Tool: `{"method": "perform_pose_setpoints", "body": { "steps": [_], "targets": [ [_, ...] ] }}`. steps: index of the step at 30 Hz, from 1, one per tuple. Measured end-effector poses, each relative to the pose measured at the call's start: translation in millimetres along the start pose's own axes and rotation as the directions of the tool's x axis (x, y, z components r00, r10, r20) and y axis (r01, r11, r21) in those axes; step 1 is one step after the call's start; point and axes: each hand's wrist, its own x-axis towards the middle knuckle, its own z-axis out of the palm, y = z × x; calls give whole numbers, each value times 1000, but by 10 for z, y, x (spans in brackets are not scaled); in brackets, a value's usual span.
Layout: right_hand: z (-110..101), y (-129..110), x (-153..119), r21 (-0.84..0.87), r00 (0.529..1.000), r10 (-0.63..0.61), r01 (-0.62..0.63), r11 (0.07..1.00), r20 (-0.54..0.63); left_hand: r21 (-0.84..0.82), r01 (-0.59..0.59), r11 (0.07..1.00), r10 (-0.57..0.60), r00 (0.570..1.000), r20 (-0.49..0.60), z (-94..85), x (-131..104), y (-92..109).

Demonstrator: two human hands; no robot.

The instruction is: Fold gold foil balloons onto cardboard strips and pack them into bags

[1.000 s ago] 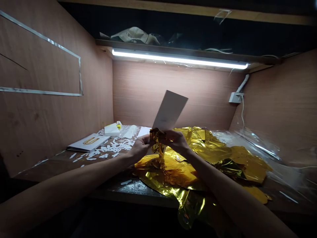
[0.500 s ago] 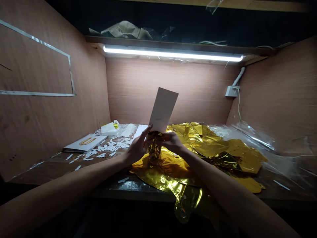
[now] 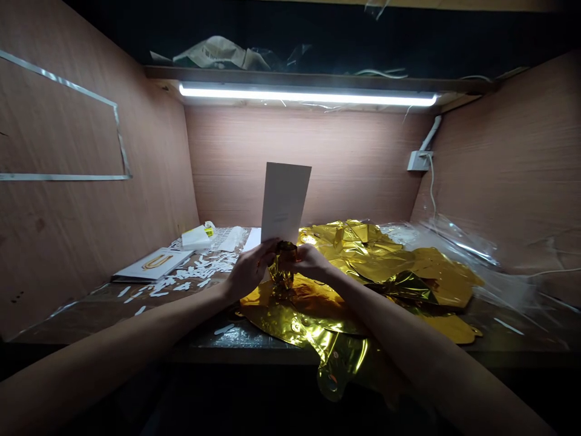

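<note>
A plain pale card [image 3: 285,200] stands nearly upright above my hands, its lower end hidden by my fingers. My left hand [image 3: 252,263] is closed on the card and a bunched piece of gold foil [image 3: 282,275] below it. From the other side, my right hand [image 3: 311,260] grips the same bunched foil; its fingertips are partly hidden. Under both hands a flat gold foil balloon [image 3: 290,321] spreads out, with a tab [image 3: 332,378] hanging over the table's front edge.
More gold foil balloons [image 3: 408,266] lie heaped at right. Several white strips [image 3: 195,272] are scattered at left, near white cards marked with a gold U [image 3: 157,263]. Clear plastic [image 3: 508,297] lies at far right. Wooden panels and a lit tube [image 3: 308,95] enclose the table.
The card has turned from a rightward lean to nearly upright and shifted a little left. Both hands stay on the bunched foil. The whole view has shifted slightly.
</note>
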Motion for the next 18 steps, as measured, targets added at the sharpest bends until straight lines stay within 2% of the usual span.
{"method": "perform_pose_setpoints", "body": {
  "steps": [2, 8, 18],
  "targets": [
    [-3, 2, -6, -23, 1000, 24, -24, 999, -6, 13, 27, 1000, -27, 1000, -11, -16, 14, 12],
    [20, 43, 9, 65, 997, 57, -53, 996, -60, 52, 44, 998, -39, 995, -93, -85, 30, 42],
    [21, 83, 9, 92, 998, 56, -53, 994, -32, 104, 89, 991, -75, 988, -133, -79, 21, 46]
  ]
}}
